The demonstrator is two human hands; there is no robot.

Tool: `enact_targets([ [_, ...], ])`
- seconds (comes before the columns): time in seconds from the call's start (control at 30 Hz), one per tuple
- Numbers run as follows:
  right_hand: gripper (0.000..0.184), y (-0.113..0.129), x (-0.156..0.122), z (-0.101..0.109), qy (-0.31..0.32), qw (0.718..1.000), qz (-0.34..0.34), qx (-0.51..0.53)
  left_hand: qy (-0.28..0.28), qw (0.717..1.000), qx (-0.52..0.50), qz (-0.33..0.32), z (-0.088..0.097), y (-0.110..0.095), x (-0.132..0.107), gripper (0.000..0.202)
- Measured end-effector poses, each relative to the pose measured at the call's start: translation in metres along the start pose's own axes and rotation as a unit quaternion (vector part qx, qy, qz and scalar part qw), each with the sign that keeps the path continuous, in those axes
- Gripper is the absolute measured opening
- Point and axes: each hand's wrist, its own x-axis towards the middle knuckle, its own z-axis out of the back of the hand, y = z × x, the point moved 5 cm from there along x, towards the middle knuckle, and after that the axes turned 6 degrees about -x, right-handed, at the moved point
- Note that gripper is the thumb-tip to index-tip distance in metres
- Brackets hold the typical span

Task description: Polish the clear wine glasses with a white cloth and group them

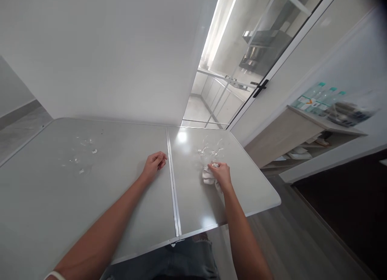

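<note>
Pale and glossy, the desk [45, 191] is stretching from the left edge past the centre of the frame, with a metal seam [173, 183] crossing it. Bottles [322, 98] with green caps are standing on a wooden cabinet [281, 130] at the right. Right of centre, my right hand [220, 173] is pinching a bunched white cloth [208, 177], just beside some clear items [202, 152]; I cannot tell their exact shape. My left hand [155, 164] is resting near the seam, its fingers curling loosely inward. More transparent pieces [94, 151] are lying toward the left of the frame.
</note>
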Motion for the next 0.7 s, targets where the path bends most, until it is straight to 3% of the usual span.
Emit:
enact_targets([
  [0.33, 0.025, -0.005, 0.004, -0.019, -0.007, 1.000, 0.003, 0.006, -0.001, 1.000, 0.008, 0.003, 0.000, -0.001, -0.002, 0.044],
  [0.5, 0.039, -0.014, 0.007, -0.016, -0.014, 1.000, 0.015, -0.024, 0.008, 1.000, -0.003, -0.002, 0.000, 0.000, 0.000, 0.045],
  [0.57, 0.043, -0.021, -0.001, -0.009, -0.015, 0.997, 0.005, -0.074, 0.005, 1.000, -0.007, -0.002, 0.000, 0.002, 0.001, 0.045],
  [0.7, 0.034, -0.022, -0.041, 0.000, -0.019, 0.984, 0.005, -0.176, -0.012, 0.999, -0.034, -0.003, -0.001, 0.007, 0.001, 0.048],
])
